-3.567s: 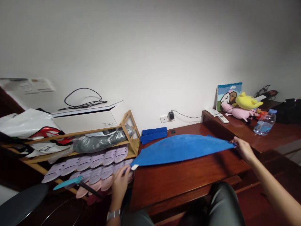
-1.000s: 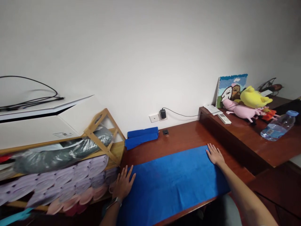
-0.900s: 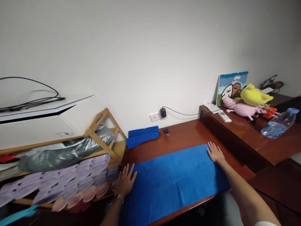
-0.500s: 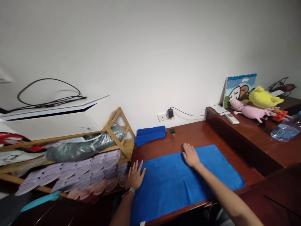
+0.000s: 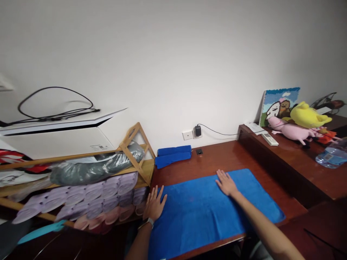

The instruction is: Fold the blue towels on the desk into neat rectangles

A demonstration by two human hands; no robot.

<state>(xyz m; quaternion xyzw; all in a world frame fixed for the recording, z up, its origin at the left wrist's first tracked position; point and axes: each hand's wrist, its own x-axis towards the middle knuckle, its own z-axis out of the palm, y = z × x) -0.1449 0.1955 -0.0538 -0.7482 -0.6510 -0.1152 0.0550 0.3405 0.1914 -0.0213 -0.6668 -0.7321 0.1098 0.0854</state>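
A blue towel [image 5: 195,213] lies spread out on the reddish-brown desk [image 5: 211,157], with a few creases near its front edge. On the towel's left edge rests my left hand [image 5: 155,204], palm down with fingers extended. My right hand [image 5: 226,183] lies flat on the towel near its far edge, fingers stretched forward. Neither hand grips anything. Behind the towel, against the wall, sit folded blue cloths [image 5: 173,156].
At left a wooden rack [image 5: 138,153] holds purple and pink slippers [image 5: 92,195], with a white box [image 5: 59,141] on top. A charger [image 5: 198,130] is plugged into the wall. The raised ledge at right carries plush toys [image 5: 309,115], a remote [image 5: 270,139] and a water bottle [image 5: 330,157].
My right hand has slid slightly to the right along the towel. My left hand stays at the left edge. The view has shifted a little.
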